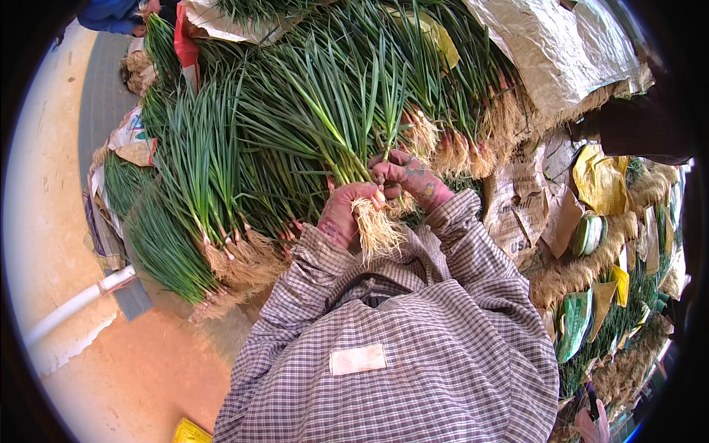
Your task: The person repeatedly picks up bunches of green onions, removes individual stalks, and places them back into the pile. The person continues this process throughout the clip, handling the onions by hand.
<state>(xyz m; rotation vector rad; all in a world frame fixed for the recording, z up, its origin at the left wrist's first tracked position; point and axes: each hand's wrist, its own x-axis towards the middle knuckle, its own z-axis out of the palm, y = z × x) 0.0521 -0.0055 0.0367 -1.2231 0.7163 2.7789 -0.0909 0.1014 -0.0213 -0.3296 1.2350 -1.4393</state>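
My left hand (342, 215), in a pinkish patterned glove, grips a bunch of green onion plants (343, 158) low on the stems. Their pale roots (378, 228) hang below its fingers towards my chest, and the long leaves fan away from me. Close beside it, my right hand (416, 178), gloved with a floral print, pinches the stem of a thinner green onion plant (392, 105). Its fingertips almost meet the left thumb; whether they touch is hard to tell. Beyond both hands lies a thick heap of green onions (288, 99), roots towards me.
Bundles of green onions (210, 183) lie on the left above the reddish floor (166, 354). A white pipe (77, 304) runs at far left. Right are a printed paper sack (515, 205), a yellow wrapper (601, 180) and more root bundles (587, 266). Another person's blue sleeve (113, 15) shows top left.
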